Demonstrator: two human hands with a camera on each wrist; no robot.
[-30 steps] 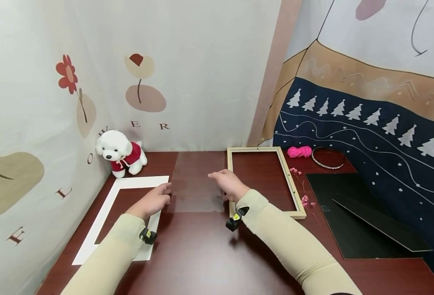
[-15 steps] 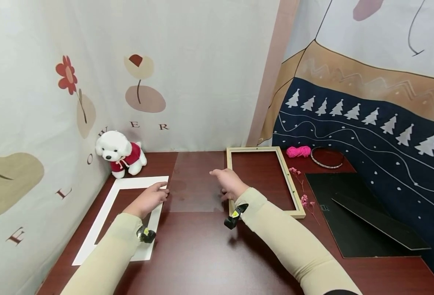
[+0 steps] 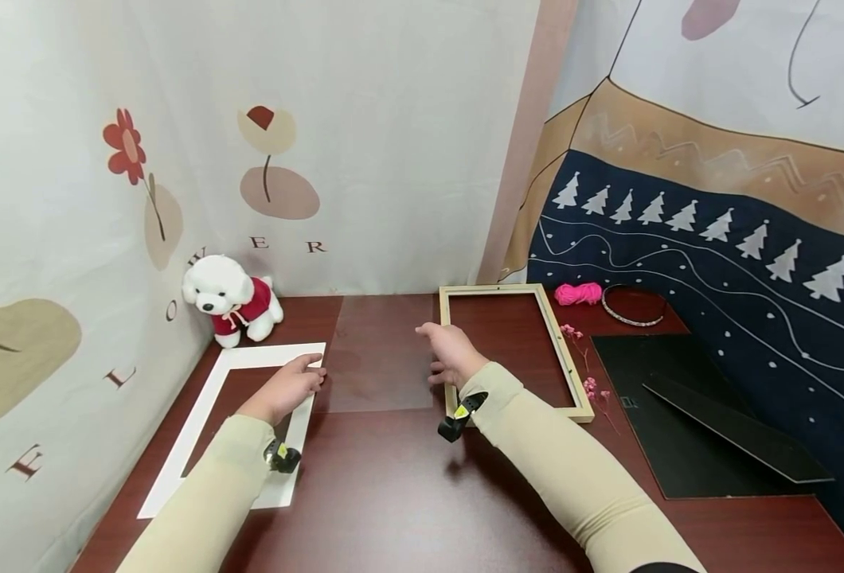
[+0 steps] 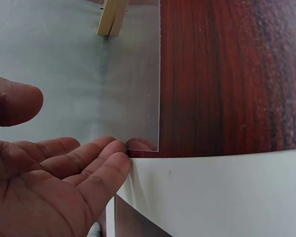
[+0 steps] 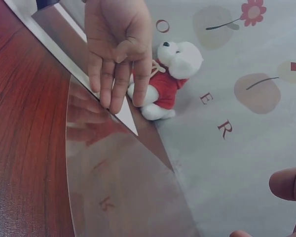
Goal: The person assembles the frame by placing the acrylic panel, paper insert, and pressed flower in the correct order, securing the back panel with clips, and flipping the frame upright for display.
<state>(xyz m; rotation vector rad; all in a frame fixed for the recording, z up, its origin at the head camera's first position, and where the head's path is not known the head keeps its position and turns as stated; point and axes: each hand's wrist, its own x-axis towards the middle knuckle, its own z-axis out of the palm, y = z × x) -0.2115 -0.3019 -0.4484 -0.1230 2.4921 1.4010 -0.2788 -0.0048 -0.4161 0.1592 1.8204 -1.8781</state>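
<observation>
A clear transparent sheet lies on the dark red table between the two hands. My left hand is over the white mat border, fingers extended and thumb apart; in the left wrist view its fingertips are by a corner of the clear sheet. Whether they touch it I cannot tell. My right hand hovers at the sheet's right side, over the left bar of the light wooden frame. Its thumb stands apart from the fingers, with nothing seen between them.
A white toy dog in a red top sits at the back left. To the right are pink yarn, a silvery ring, dried pink flowers and a black backing board with its stand raised.
My left hand has shifted slightly left and my right hand slightly right, its fingers a little more spread. The clear sheet and the frames stay where they were.
</observation>
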